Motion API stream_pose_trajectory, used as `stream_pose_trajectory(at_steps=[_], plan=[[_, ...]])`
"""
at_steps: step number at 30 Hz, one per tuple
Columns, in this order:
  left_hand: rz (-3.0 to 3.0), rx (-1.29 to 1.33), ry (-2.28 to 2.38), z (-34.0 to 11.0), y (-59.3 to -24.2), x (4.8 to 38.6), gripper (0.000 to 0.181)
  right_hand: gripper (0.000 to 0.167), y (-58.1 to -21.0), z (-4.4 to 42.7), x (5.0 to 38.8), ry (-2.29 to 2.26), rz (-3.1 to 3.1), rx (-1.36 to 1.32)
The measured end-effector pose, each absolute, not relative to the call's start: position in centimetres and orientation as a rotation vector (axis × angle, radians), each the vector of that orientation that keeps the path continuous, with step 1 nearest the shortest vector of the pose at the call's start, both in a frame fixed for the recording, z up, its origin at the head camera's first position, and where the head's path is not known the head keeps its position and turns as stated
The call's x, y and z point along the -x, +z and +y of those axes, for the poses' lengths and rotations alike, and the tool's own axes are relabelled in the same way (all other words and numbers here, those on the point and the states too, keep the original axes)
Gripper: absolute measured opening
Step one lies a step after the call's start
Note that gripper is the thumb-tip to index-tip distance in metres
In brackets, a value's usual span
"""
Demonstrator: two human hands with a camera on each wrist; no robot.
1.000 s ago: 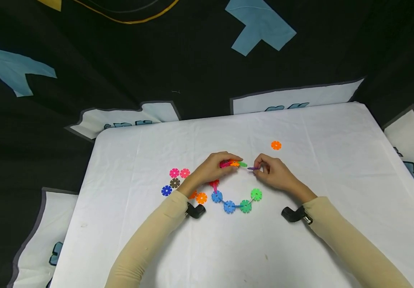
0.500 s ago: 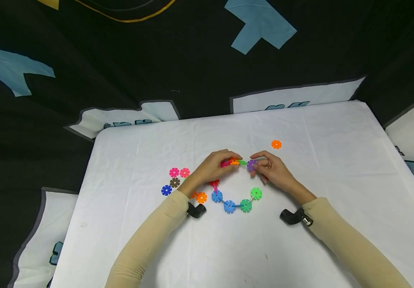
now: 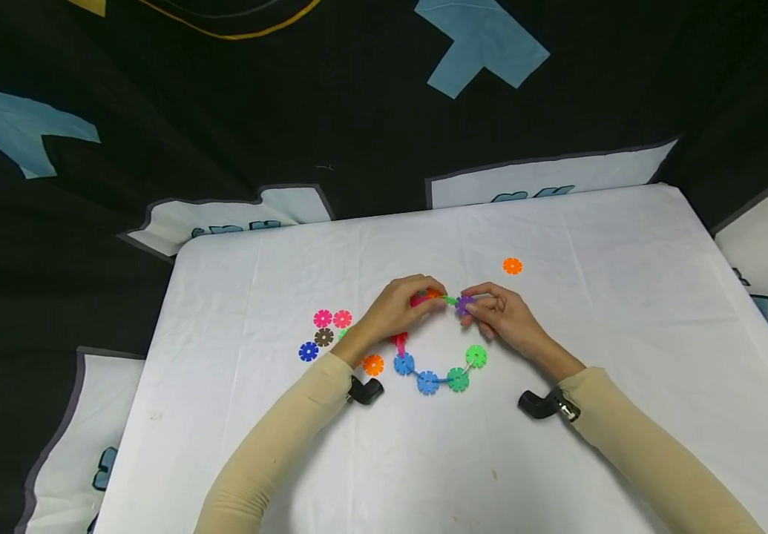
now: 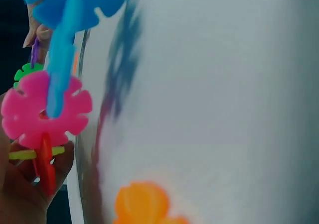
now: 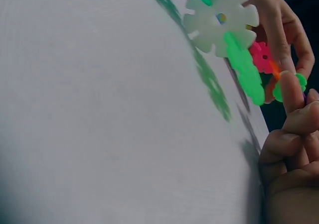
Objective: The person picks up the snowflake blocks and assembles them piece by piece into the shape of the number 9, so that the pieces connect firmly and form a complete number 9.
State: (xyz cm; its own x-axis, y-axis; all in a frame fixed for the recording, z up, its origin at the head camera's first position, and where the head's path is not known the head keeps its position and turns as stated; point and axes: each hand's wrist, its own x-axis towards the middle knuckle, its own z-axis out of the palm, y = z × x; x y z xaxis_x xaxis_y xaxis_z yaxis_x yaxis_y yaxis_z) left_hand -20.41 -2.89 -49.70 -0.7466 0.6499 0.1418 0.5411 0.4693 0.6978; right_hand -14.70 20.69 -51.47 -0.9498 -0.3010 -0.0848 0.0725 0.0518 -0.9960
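My left hand (image 3: 397,308) grips the upper part of a chain of slotted, flower-shaped plastic discs, near a pink disc and an orange disc (image 3: 433,294). A green disc (image 3: 449,300) sticks out beyond its fingertips. My right hand (image 3: 510,315) pinches a purple disc (image 3: 464,305) against the green one's edge; whether they interlock I cannot tell. The chain curves down through red, blue (image 3: 427,383) and green discs (image 3: 458,380) to a bright green end disc (image 3: 476,356). A pink disc (image 4: 25,107) shows close up in the left wrist view, a whitish disc (image 5: 212,27) in the right.
Loose discs lie left of the left forearm: two pink, one brown (image 3: 323,337), one dark blue (image 3: 308,351) and a partly hidden green. An orange disc (image 3: 373,365) lies by the left wrist, another orange disc (image 3: 513,266) farther back. White cloth (image 3: 591,445) covers the table.
My right hand has brought the purple disc left to the green disc and turned it from edge-on to face-on. The left hand has stayed nearly in place, holding the chain.
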Motion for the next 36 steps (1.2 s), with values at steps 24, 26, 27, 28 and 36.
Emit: stream_pose_trajectory(at_steps=[24, 26, 27, 28, 36], plan=[[2.458, -0.932, 1.271, -2.4, -50.2, 20.0, 0.007, 0.023, -51.0, 19.1, 14.3, -2.016, 2.119, 0.211], [2.459, -0.934, 1.213, -2.3, -49.9, 20.0, 0.008, 0.025, -50.9, 19.2, 14.6, -1.968, 2.153, 0.233], [2.46, -0.94, 1.177, -2.4, -49.8, 20.1, 0.01, 0.026, -50.9, 19.4, 14.8, -1.927, 2.188, 0.259], [2.462, -0.946, 1.137, -2.4, -49.6, 20.1, 0.013, 0.027, -50.8, 19.7, 15.1, -1.876, 2.242, 0.285], [2.505, -1.014, 0.893, -3.5, -48.8, 20.3, 0.03, 0.032, -50.8, 24.8, 17.8, -1.217, 3.047, 0.201]])
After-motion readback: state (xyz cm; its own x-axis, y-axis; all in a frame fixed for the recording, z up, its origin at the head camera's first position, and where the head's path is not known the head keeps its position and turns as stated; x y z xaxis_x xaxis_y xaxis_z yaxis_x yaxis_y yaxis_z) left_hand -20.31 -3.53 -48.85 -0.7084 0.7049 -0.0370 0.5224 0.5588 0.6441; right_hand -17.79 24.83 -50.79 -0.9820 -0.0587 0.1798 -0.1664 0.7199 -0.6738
